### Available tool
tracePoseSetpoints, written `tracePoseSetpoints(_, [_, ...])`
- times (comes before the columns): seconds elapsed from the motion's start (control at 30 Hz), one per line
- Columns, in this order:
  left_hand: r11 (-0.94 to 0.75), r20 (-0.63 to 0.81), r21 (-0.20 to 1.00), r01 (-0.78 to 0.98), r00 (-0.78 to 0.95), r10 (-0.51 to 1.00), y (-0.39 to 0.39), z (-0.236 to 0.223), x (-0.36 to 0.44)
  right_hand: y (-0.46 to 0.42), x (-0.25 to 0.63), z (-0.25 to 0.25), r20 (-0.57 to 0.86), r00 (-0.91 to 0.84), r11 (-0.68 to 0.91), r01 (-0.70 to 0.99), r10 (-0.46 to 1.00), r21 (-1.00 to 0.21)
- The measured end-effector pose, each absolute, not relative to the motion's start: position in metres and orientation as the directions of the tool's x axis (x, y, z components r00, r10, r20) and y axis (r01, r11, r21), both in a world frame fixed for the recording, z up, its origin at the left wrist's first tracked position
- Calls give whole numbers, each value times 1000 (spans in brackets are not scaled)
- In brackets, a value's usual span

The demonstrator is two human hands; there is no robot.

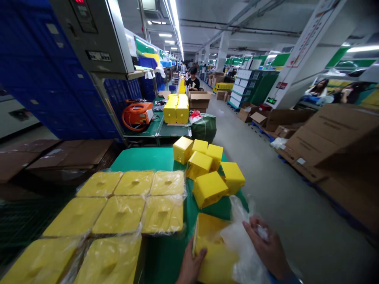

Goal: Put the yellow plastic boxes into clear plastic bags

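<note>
Green table (139, 159) in a factory aisle: yellow box (214, 256) at its near edge, wrapped boxes (120, 215) left of it. Left hand (191, 266) closed on the box edge, bracing steadily; right hand (264, 246) half-curled, pinching clear film (244, 252) loose above the box.

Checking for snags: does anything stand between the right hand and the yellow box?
Yes: the clear plastic bag, bunched in the right hand, lies between that hand and the yellow box, which the left hand holds.
</note>
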State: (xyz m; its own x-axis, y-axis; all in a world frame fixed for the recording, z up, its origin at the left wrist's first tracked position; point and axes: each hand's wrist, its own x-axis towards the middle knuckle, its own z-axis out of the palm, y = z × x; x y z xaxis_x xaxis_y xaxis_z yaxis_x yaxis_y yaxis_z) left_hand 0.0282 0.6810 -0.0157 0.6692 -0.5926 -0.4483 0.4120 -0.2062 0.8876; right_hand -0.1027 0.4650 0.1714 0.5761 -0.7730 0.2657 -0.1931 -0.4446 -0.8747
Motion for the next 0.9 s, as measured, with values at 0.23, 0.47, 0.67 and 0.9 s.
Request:
tracePoseSetpoints(0.23, [-544, -462, 830, 125, 701, -543, 638, 13, 26, 411, -56, 177, 342, 608, -530, -157, -717, -833])
tracePoseSetpoints(0.47, [-663, -454, 745, 69, 781, -429, 600, 20, 39, 375, -48, 141, 228, 744, -580, -253, -628, -774])
tracePoseSetpoints(0.67, [-591, -363, 806, 42, 824, -436, 601, 21, 39, 356, -27, 122, 238, 766, -598, -226, -597, -769])
tracePoseSetpoints(0.9, [-345, -123, 938, -6, 929, -349, 609, 31, 59, 350, 3, 128, 291, 789, -622, -142, -541, -770])
